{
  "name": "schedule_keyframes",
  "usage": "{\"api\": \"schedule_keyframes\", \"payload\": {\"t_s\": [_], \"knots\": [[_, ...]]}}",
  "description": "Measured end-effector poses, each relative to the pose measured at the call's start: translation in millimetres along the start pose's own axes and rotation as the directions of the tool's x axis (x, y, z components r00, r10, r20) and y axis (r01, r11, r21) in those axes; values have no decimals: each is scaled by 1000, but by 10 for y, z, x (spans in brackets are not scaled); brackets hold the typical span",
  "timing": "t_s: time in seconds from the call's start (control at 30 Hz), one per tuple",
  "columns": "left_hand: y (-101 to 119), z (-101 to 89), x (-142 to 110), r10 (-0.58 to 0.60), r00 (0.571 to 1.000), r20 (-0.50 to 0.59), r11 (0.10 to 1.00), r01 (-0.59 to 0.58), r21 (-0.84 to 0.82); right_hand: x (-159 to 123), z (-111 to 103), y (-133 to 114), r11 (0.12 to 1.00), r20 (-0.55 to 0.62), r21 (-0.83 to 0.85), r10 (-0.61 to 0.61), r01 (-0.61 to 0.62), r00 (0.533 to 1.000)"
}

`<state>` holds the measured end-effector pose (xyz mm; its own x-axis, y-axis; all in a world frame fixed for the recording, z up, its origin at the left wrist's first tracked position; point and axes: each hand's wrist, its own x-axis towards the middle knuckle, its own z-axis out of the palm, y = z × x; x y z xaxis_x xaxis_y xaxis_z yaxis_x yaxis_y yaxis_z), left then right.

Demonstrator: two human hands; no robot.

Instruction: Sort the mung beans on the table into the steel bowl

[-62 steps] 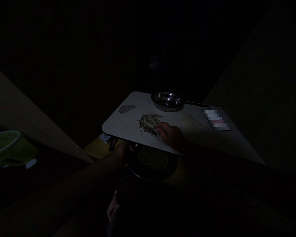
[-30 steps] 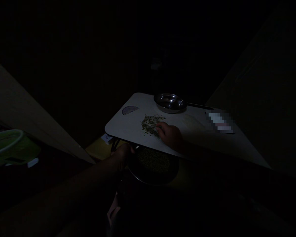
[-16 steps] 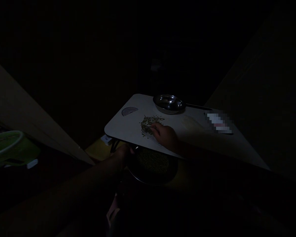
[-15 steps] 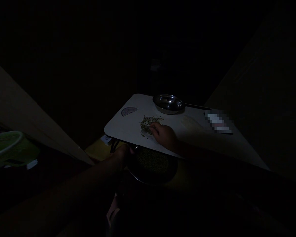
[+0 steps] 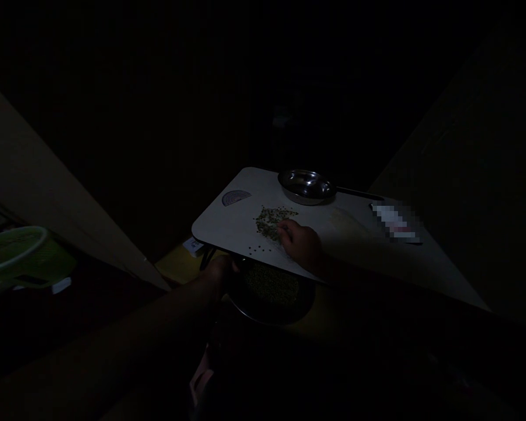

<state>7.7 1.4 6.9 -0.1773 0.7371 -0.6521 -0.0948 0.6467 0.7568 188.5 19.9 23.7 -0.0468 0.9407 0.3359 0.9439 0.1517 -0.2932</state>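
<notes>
Resting at the four o'clock side of the scattered green seeds (image 5: pixel 267 227), the right hand (image 5: pixel 304 245) has curled fingers on the pale surface (image 5: pixel 217 228); I cannot tell whether its grip contains any seeds. At six o'clock from them, below the near edge, the left hand (image 5: pixel 218 273) grasps a dark dish (image 5: pixel 263 316) by its ten o'clock rim, and small green grains (image 5: pixel 272 285) lie inside. A few stray seeds (image 5: pixel 259 249) sit apart at seven o'clock. Around the scatter, a protractor (image 5: pixel 235 197) lies at ten, a shiny metal bowl (image 5: pixel 307 197) stands between one and two, and a pixelated flat object (image 5: pixel 397 223) lies at three. Farther off, at nine, is a green basket (image 5: pixel 52 263).
</notes>
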Motion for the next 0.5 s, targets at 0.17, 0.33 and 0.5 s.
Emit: {"api": "schedule_keyframes", "payload": {"t_s": [0.17, 0.33, 0.5], "knots": [[21, 19, -37, -13, 998, -60, 999, 16, 39, 20, 7, 2, 1000, -4, -30, 10, -10, 1000], [-3, -4, 28, 1, 1000, -2, 998, -1, 60, 76, 32, -15, 999, -18, -39, 10, -10, 1000], [-16, -38, 69, -17, 998, 63, 999, 15, 40, 116, 52, 11, 999, -1, -41, 13, -13, 1000]]}}
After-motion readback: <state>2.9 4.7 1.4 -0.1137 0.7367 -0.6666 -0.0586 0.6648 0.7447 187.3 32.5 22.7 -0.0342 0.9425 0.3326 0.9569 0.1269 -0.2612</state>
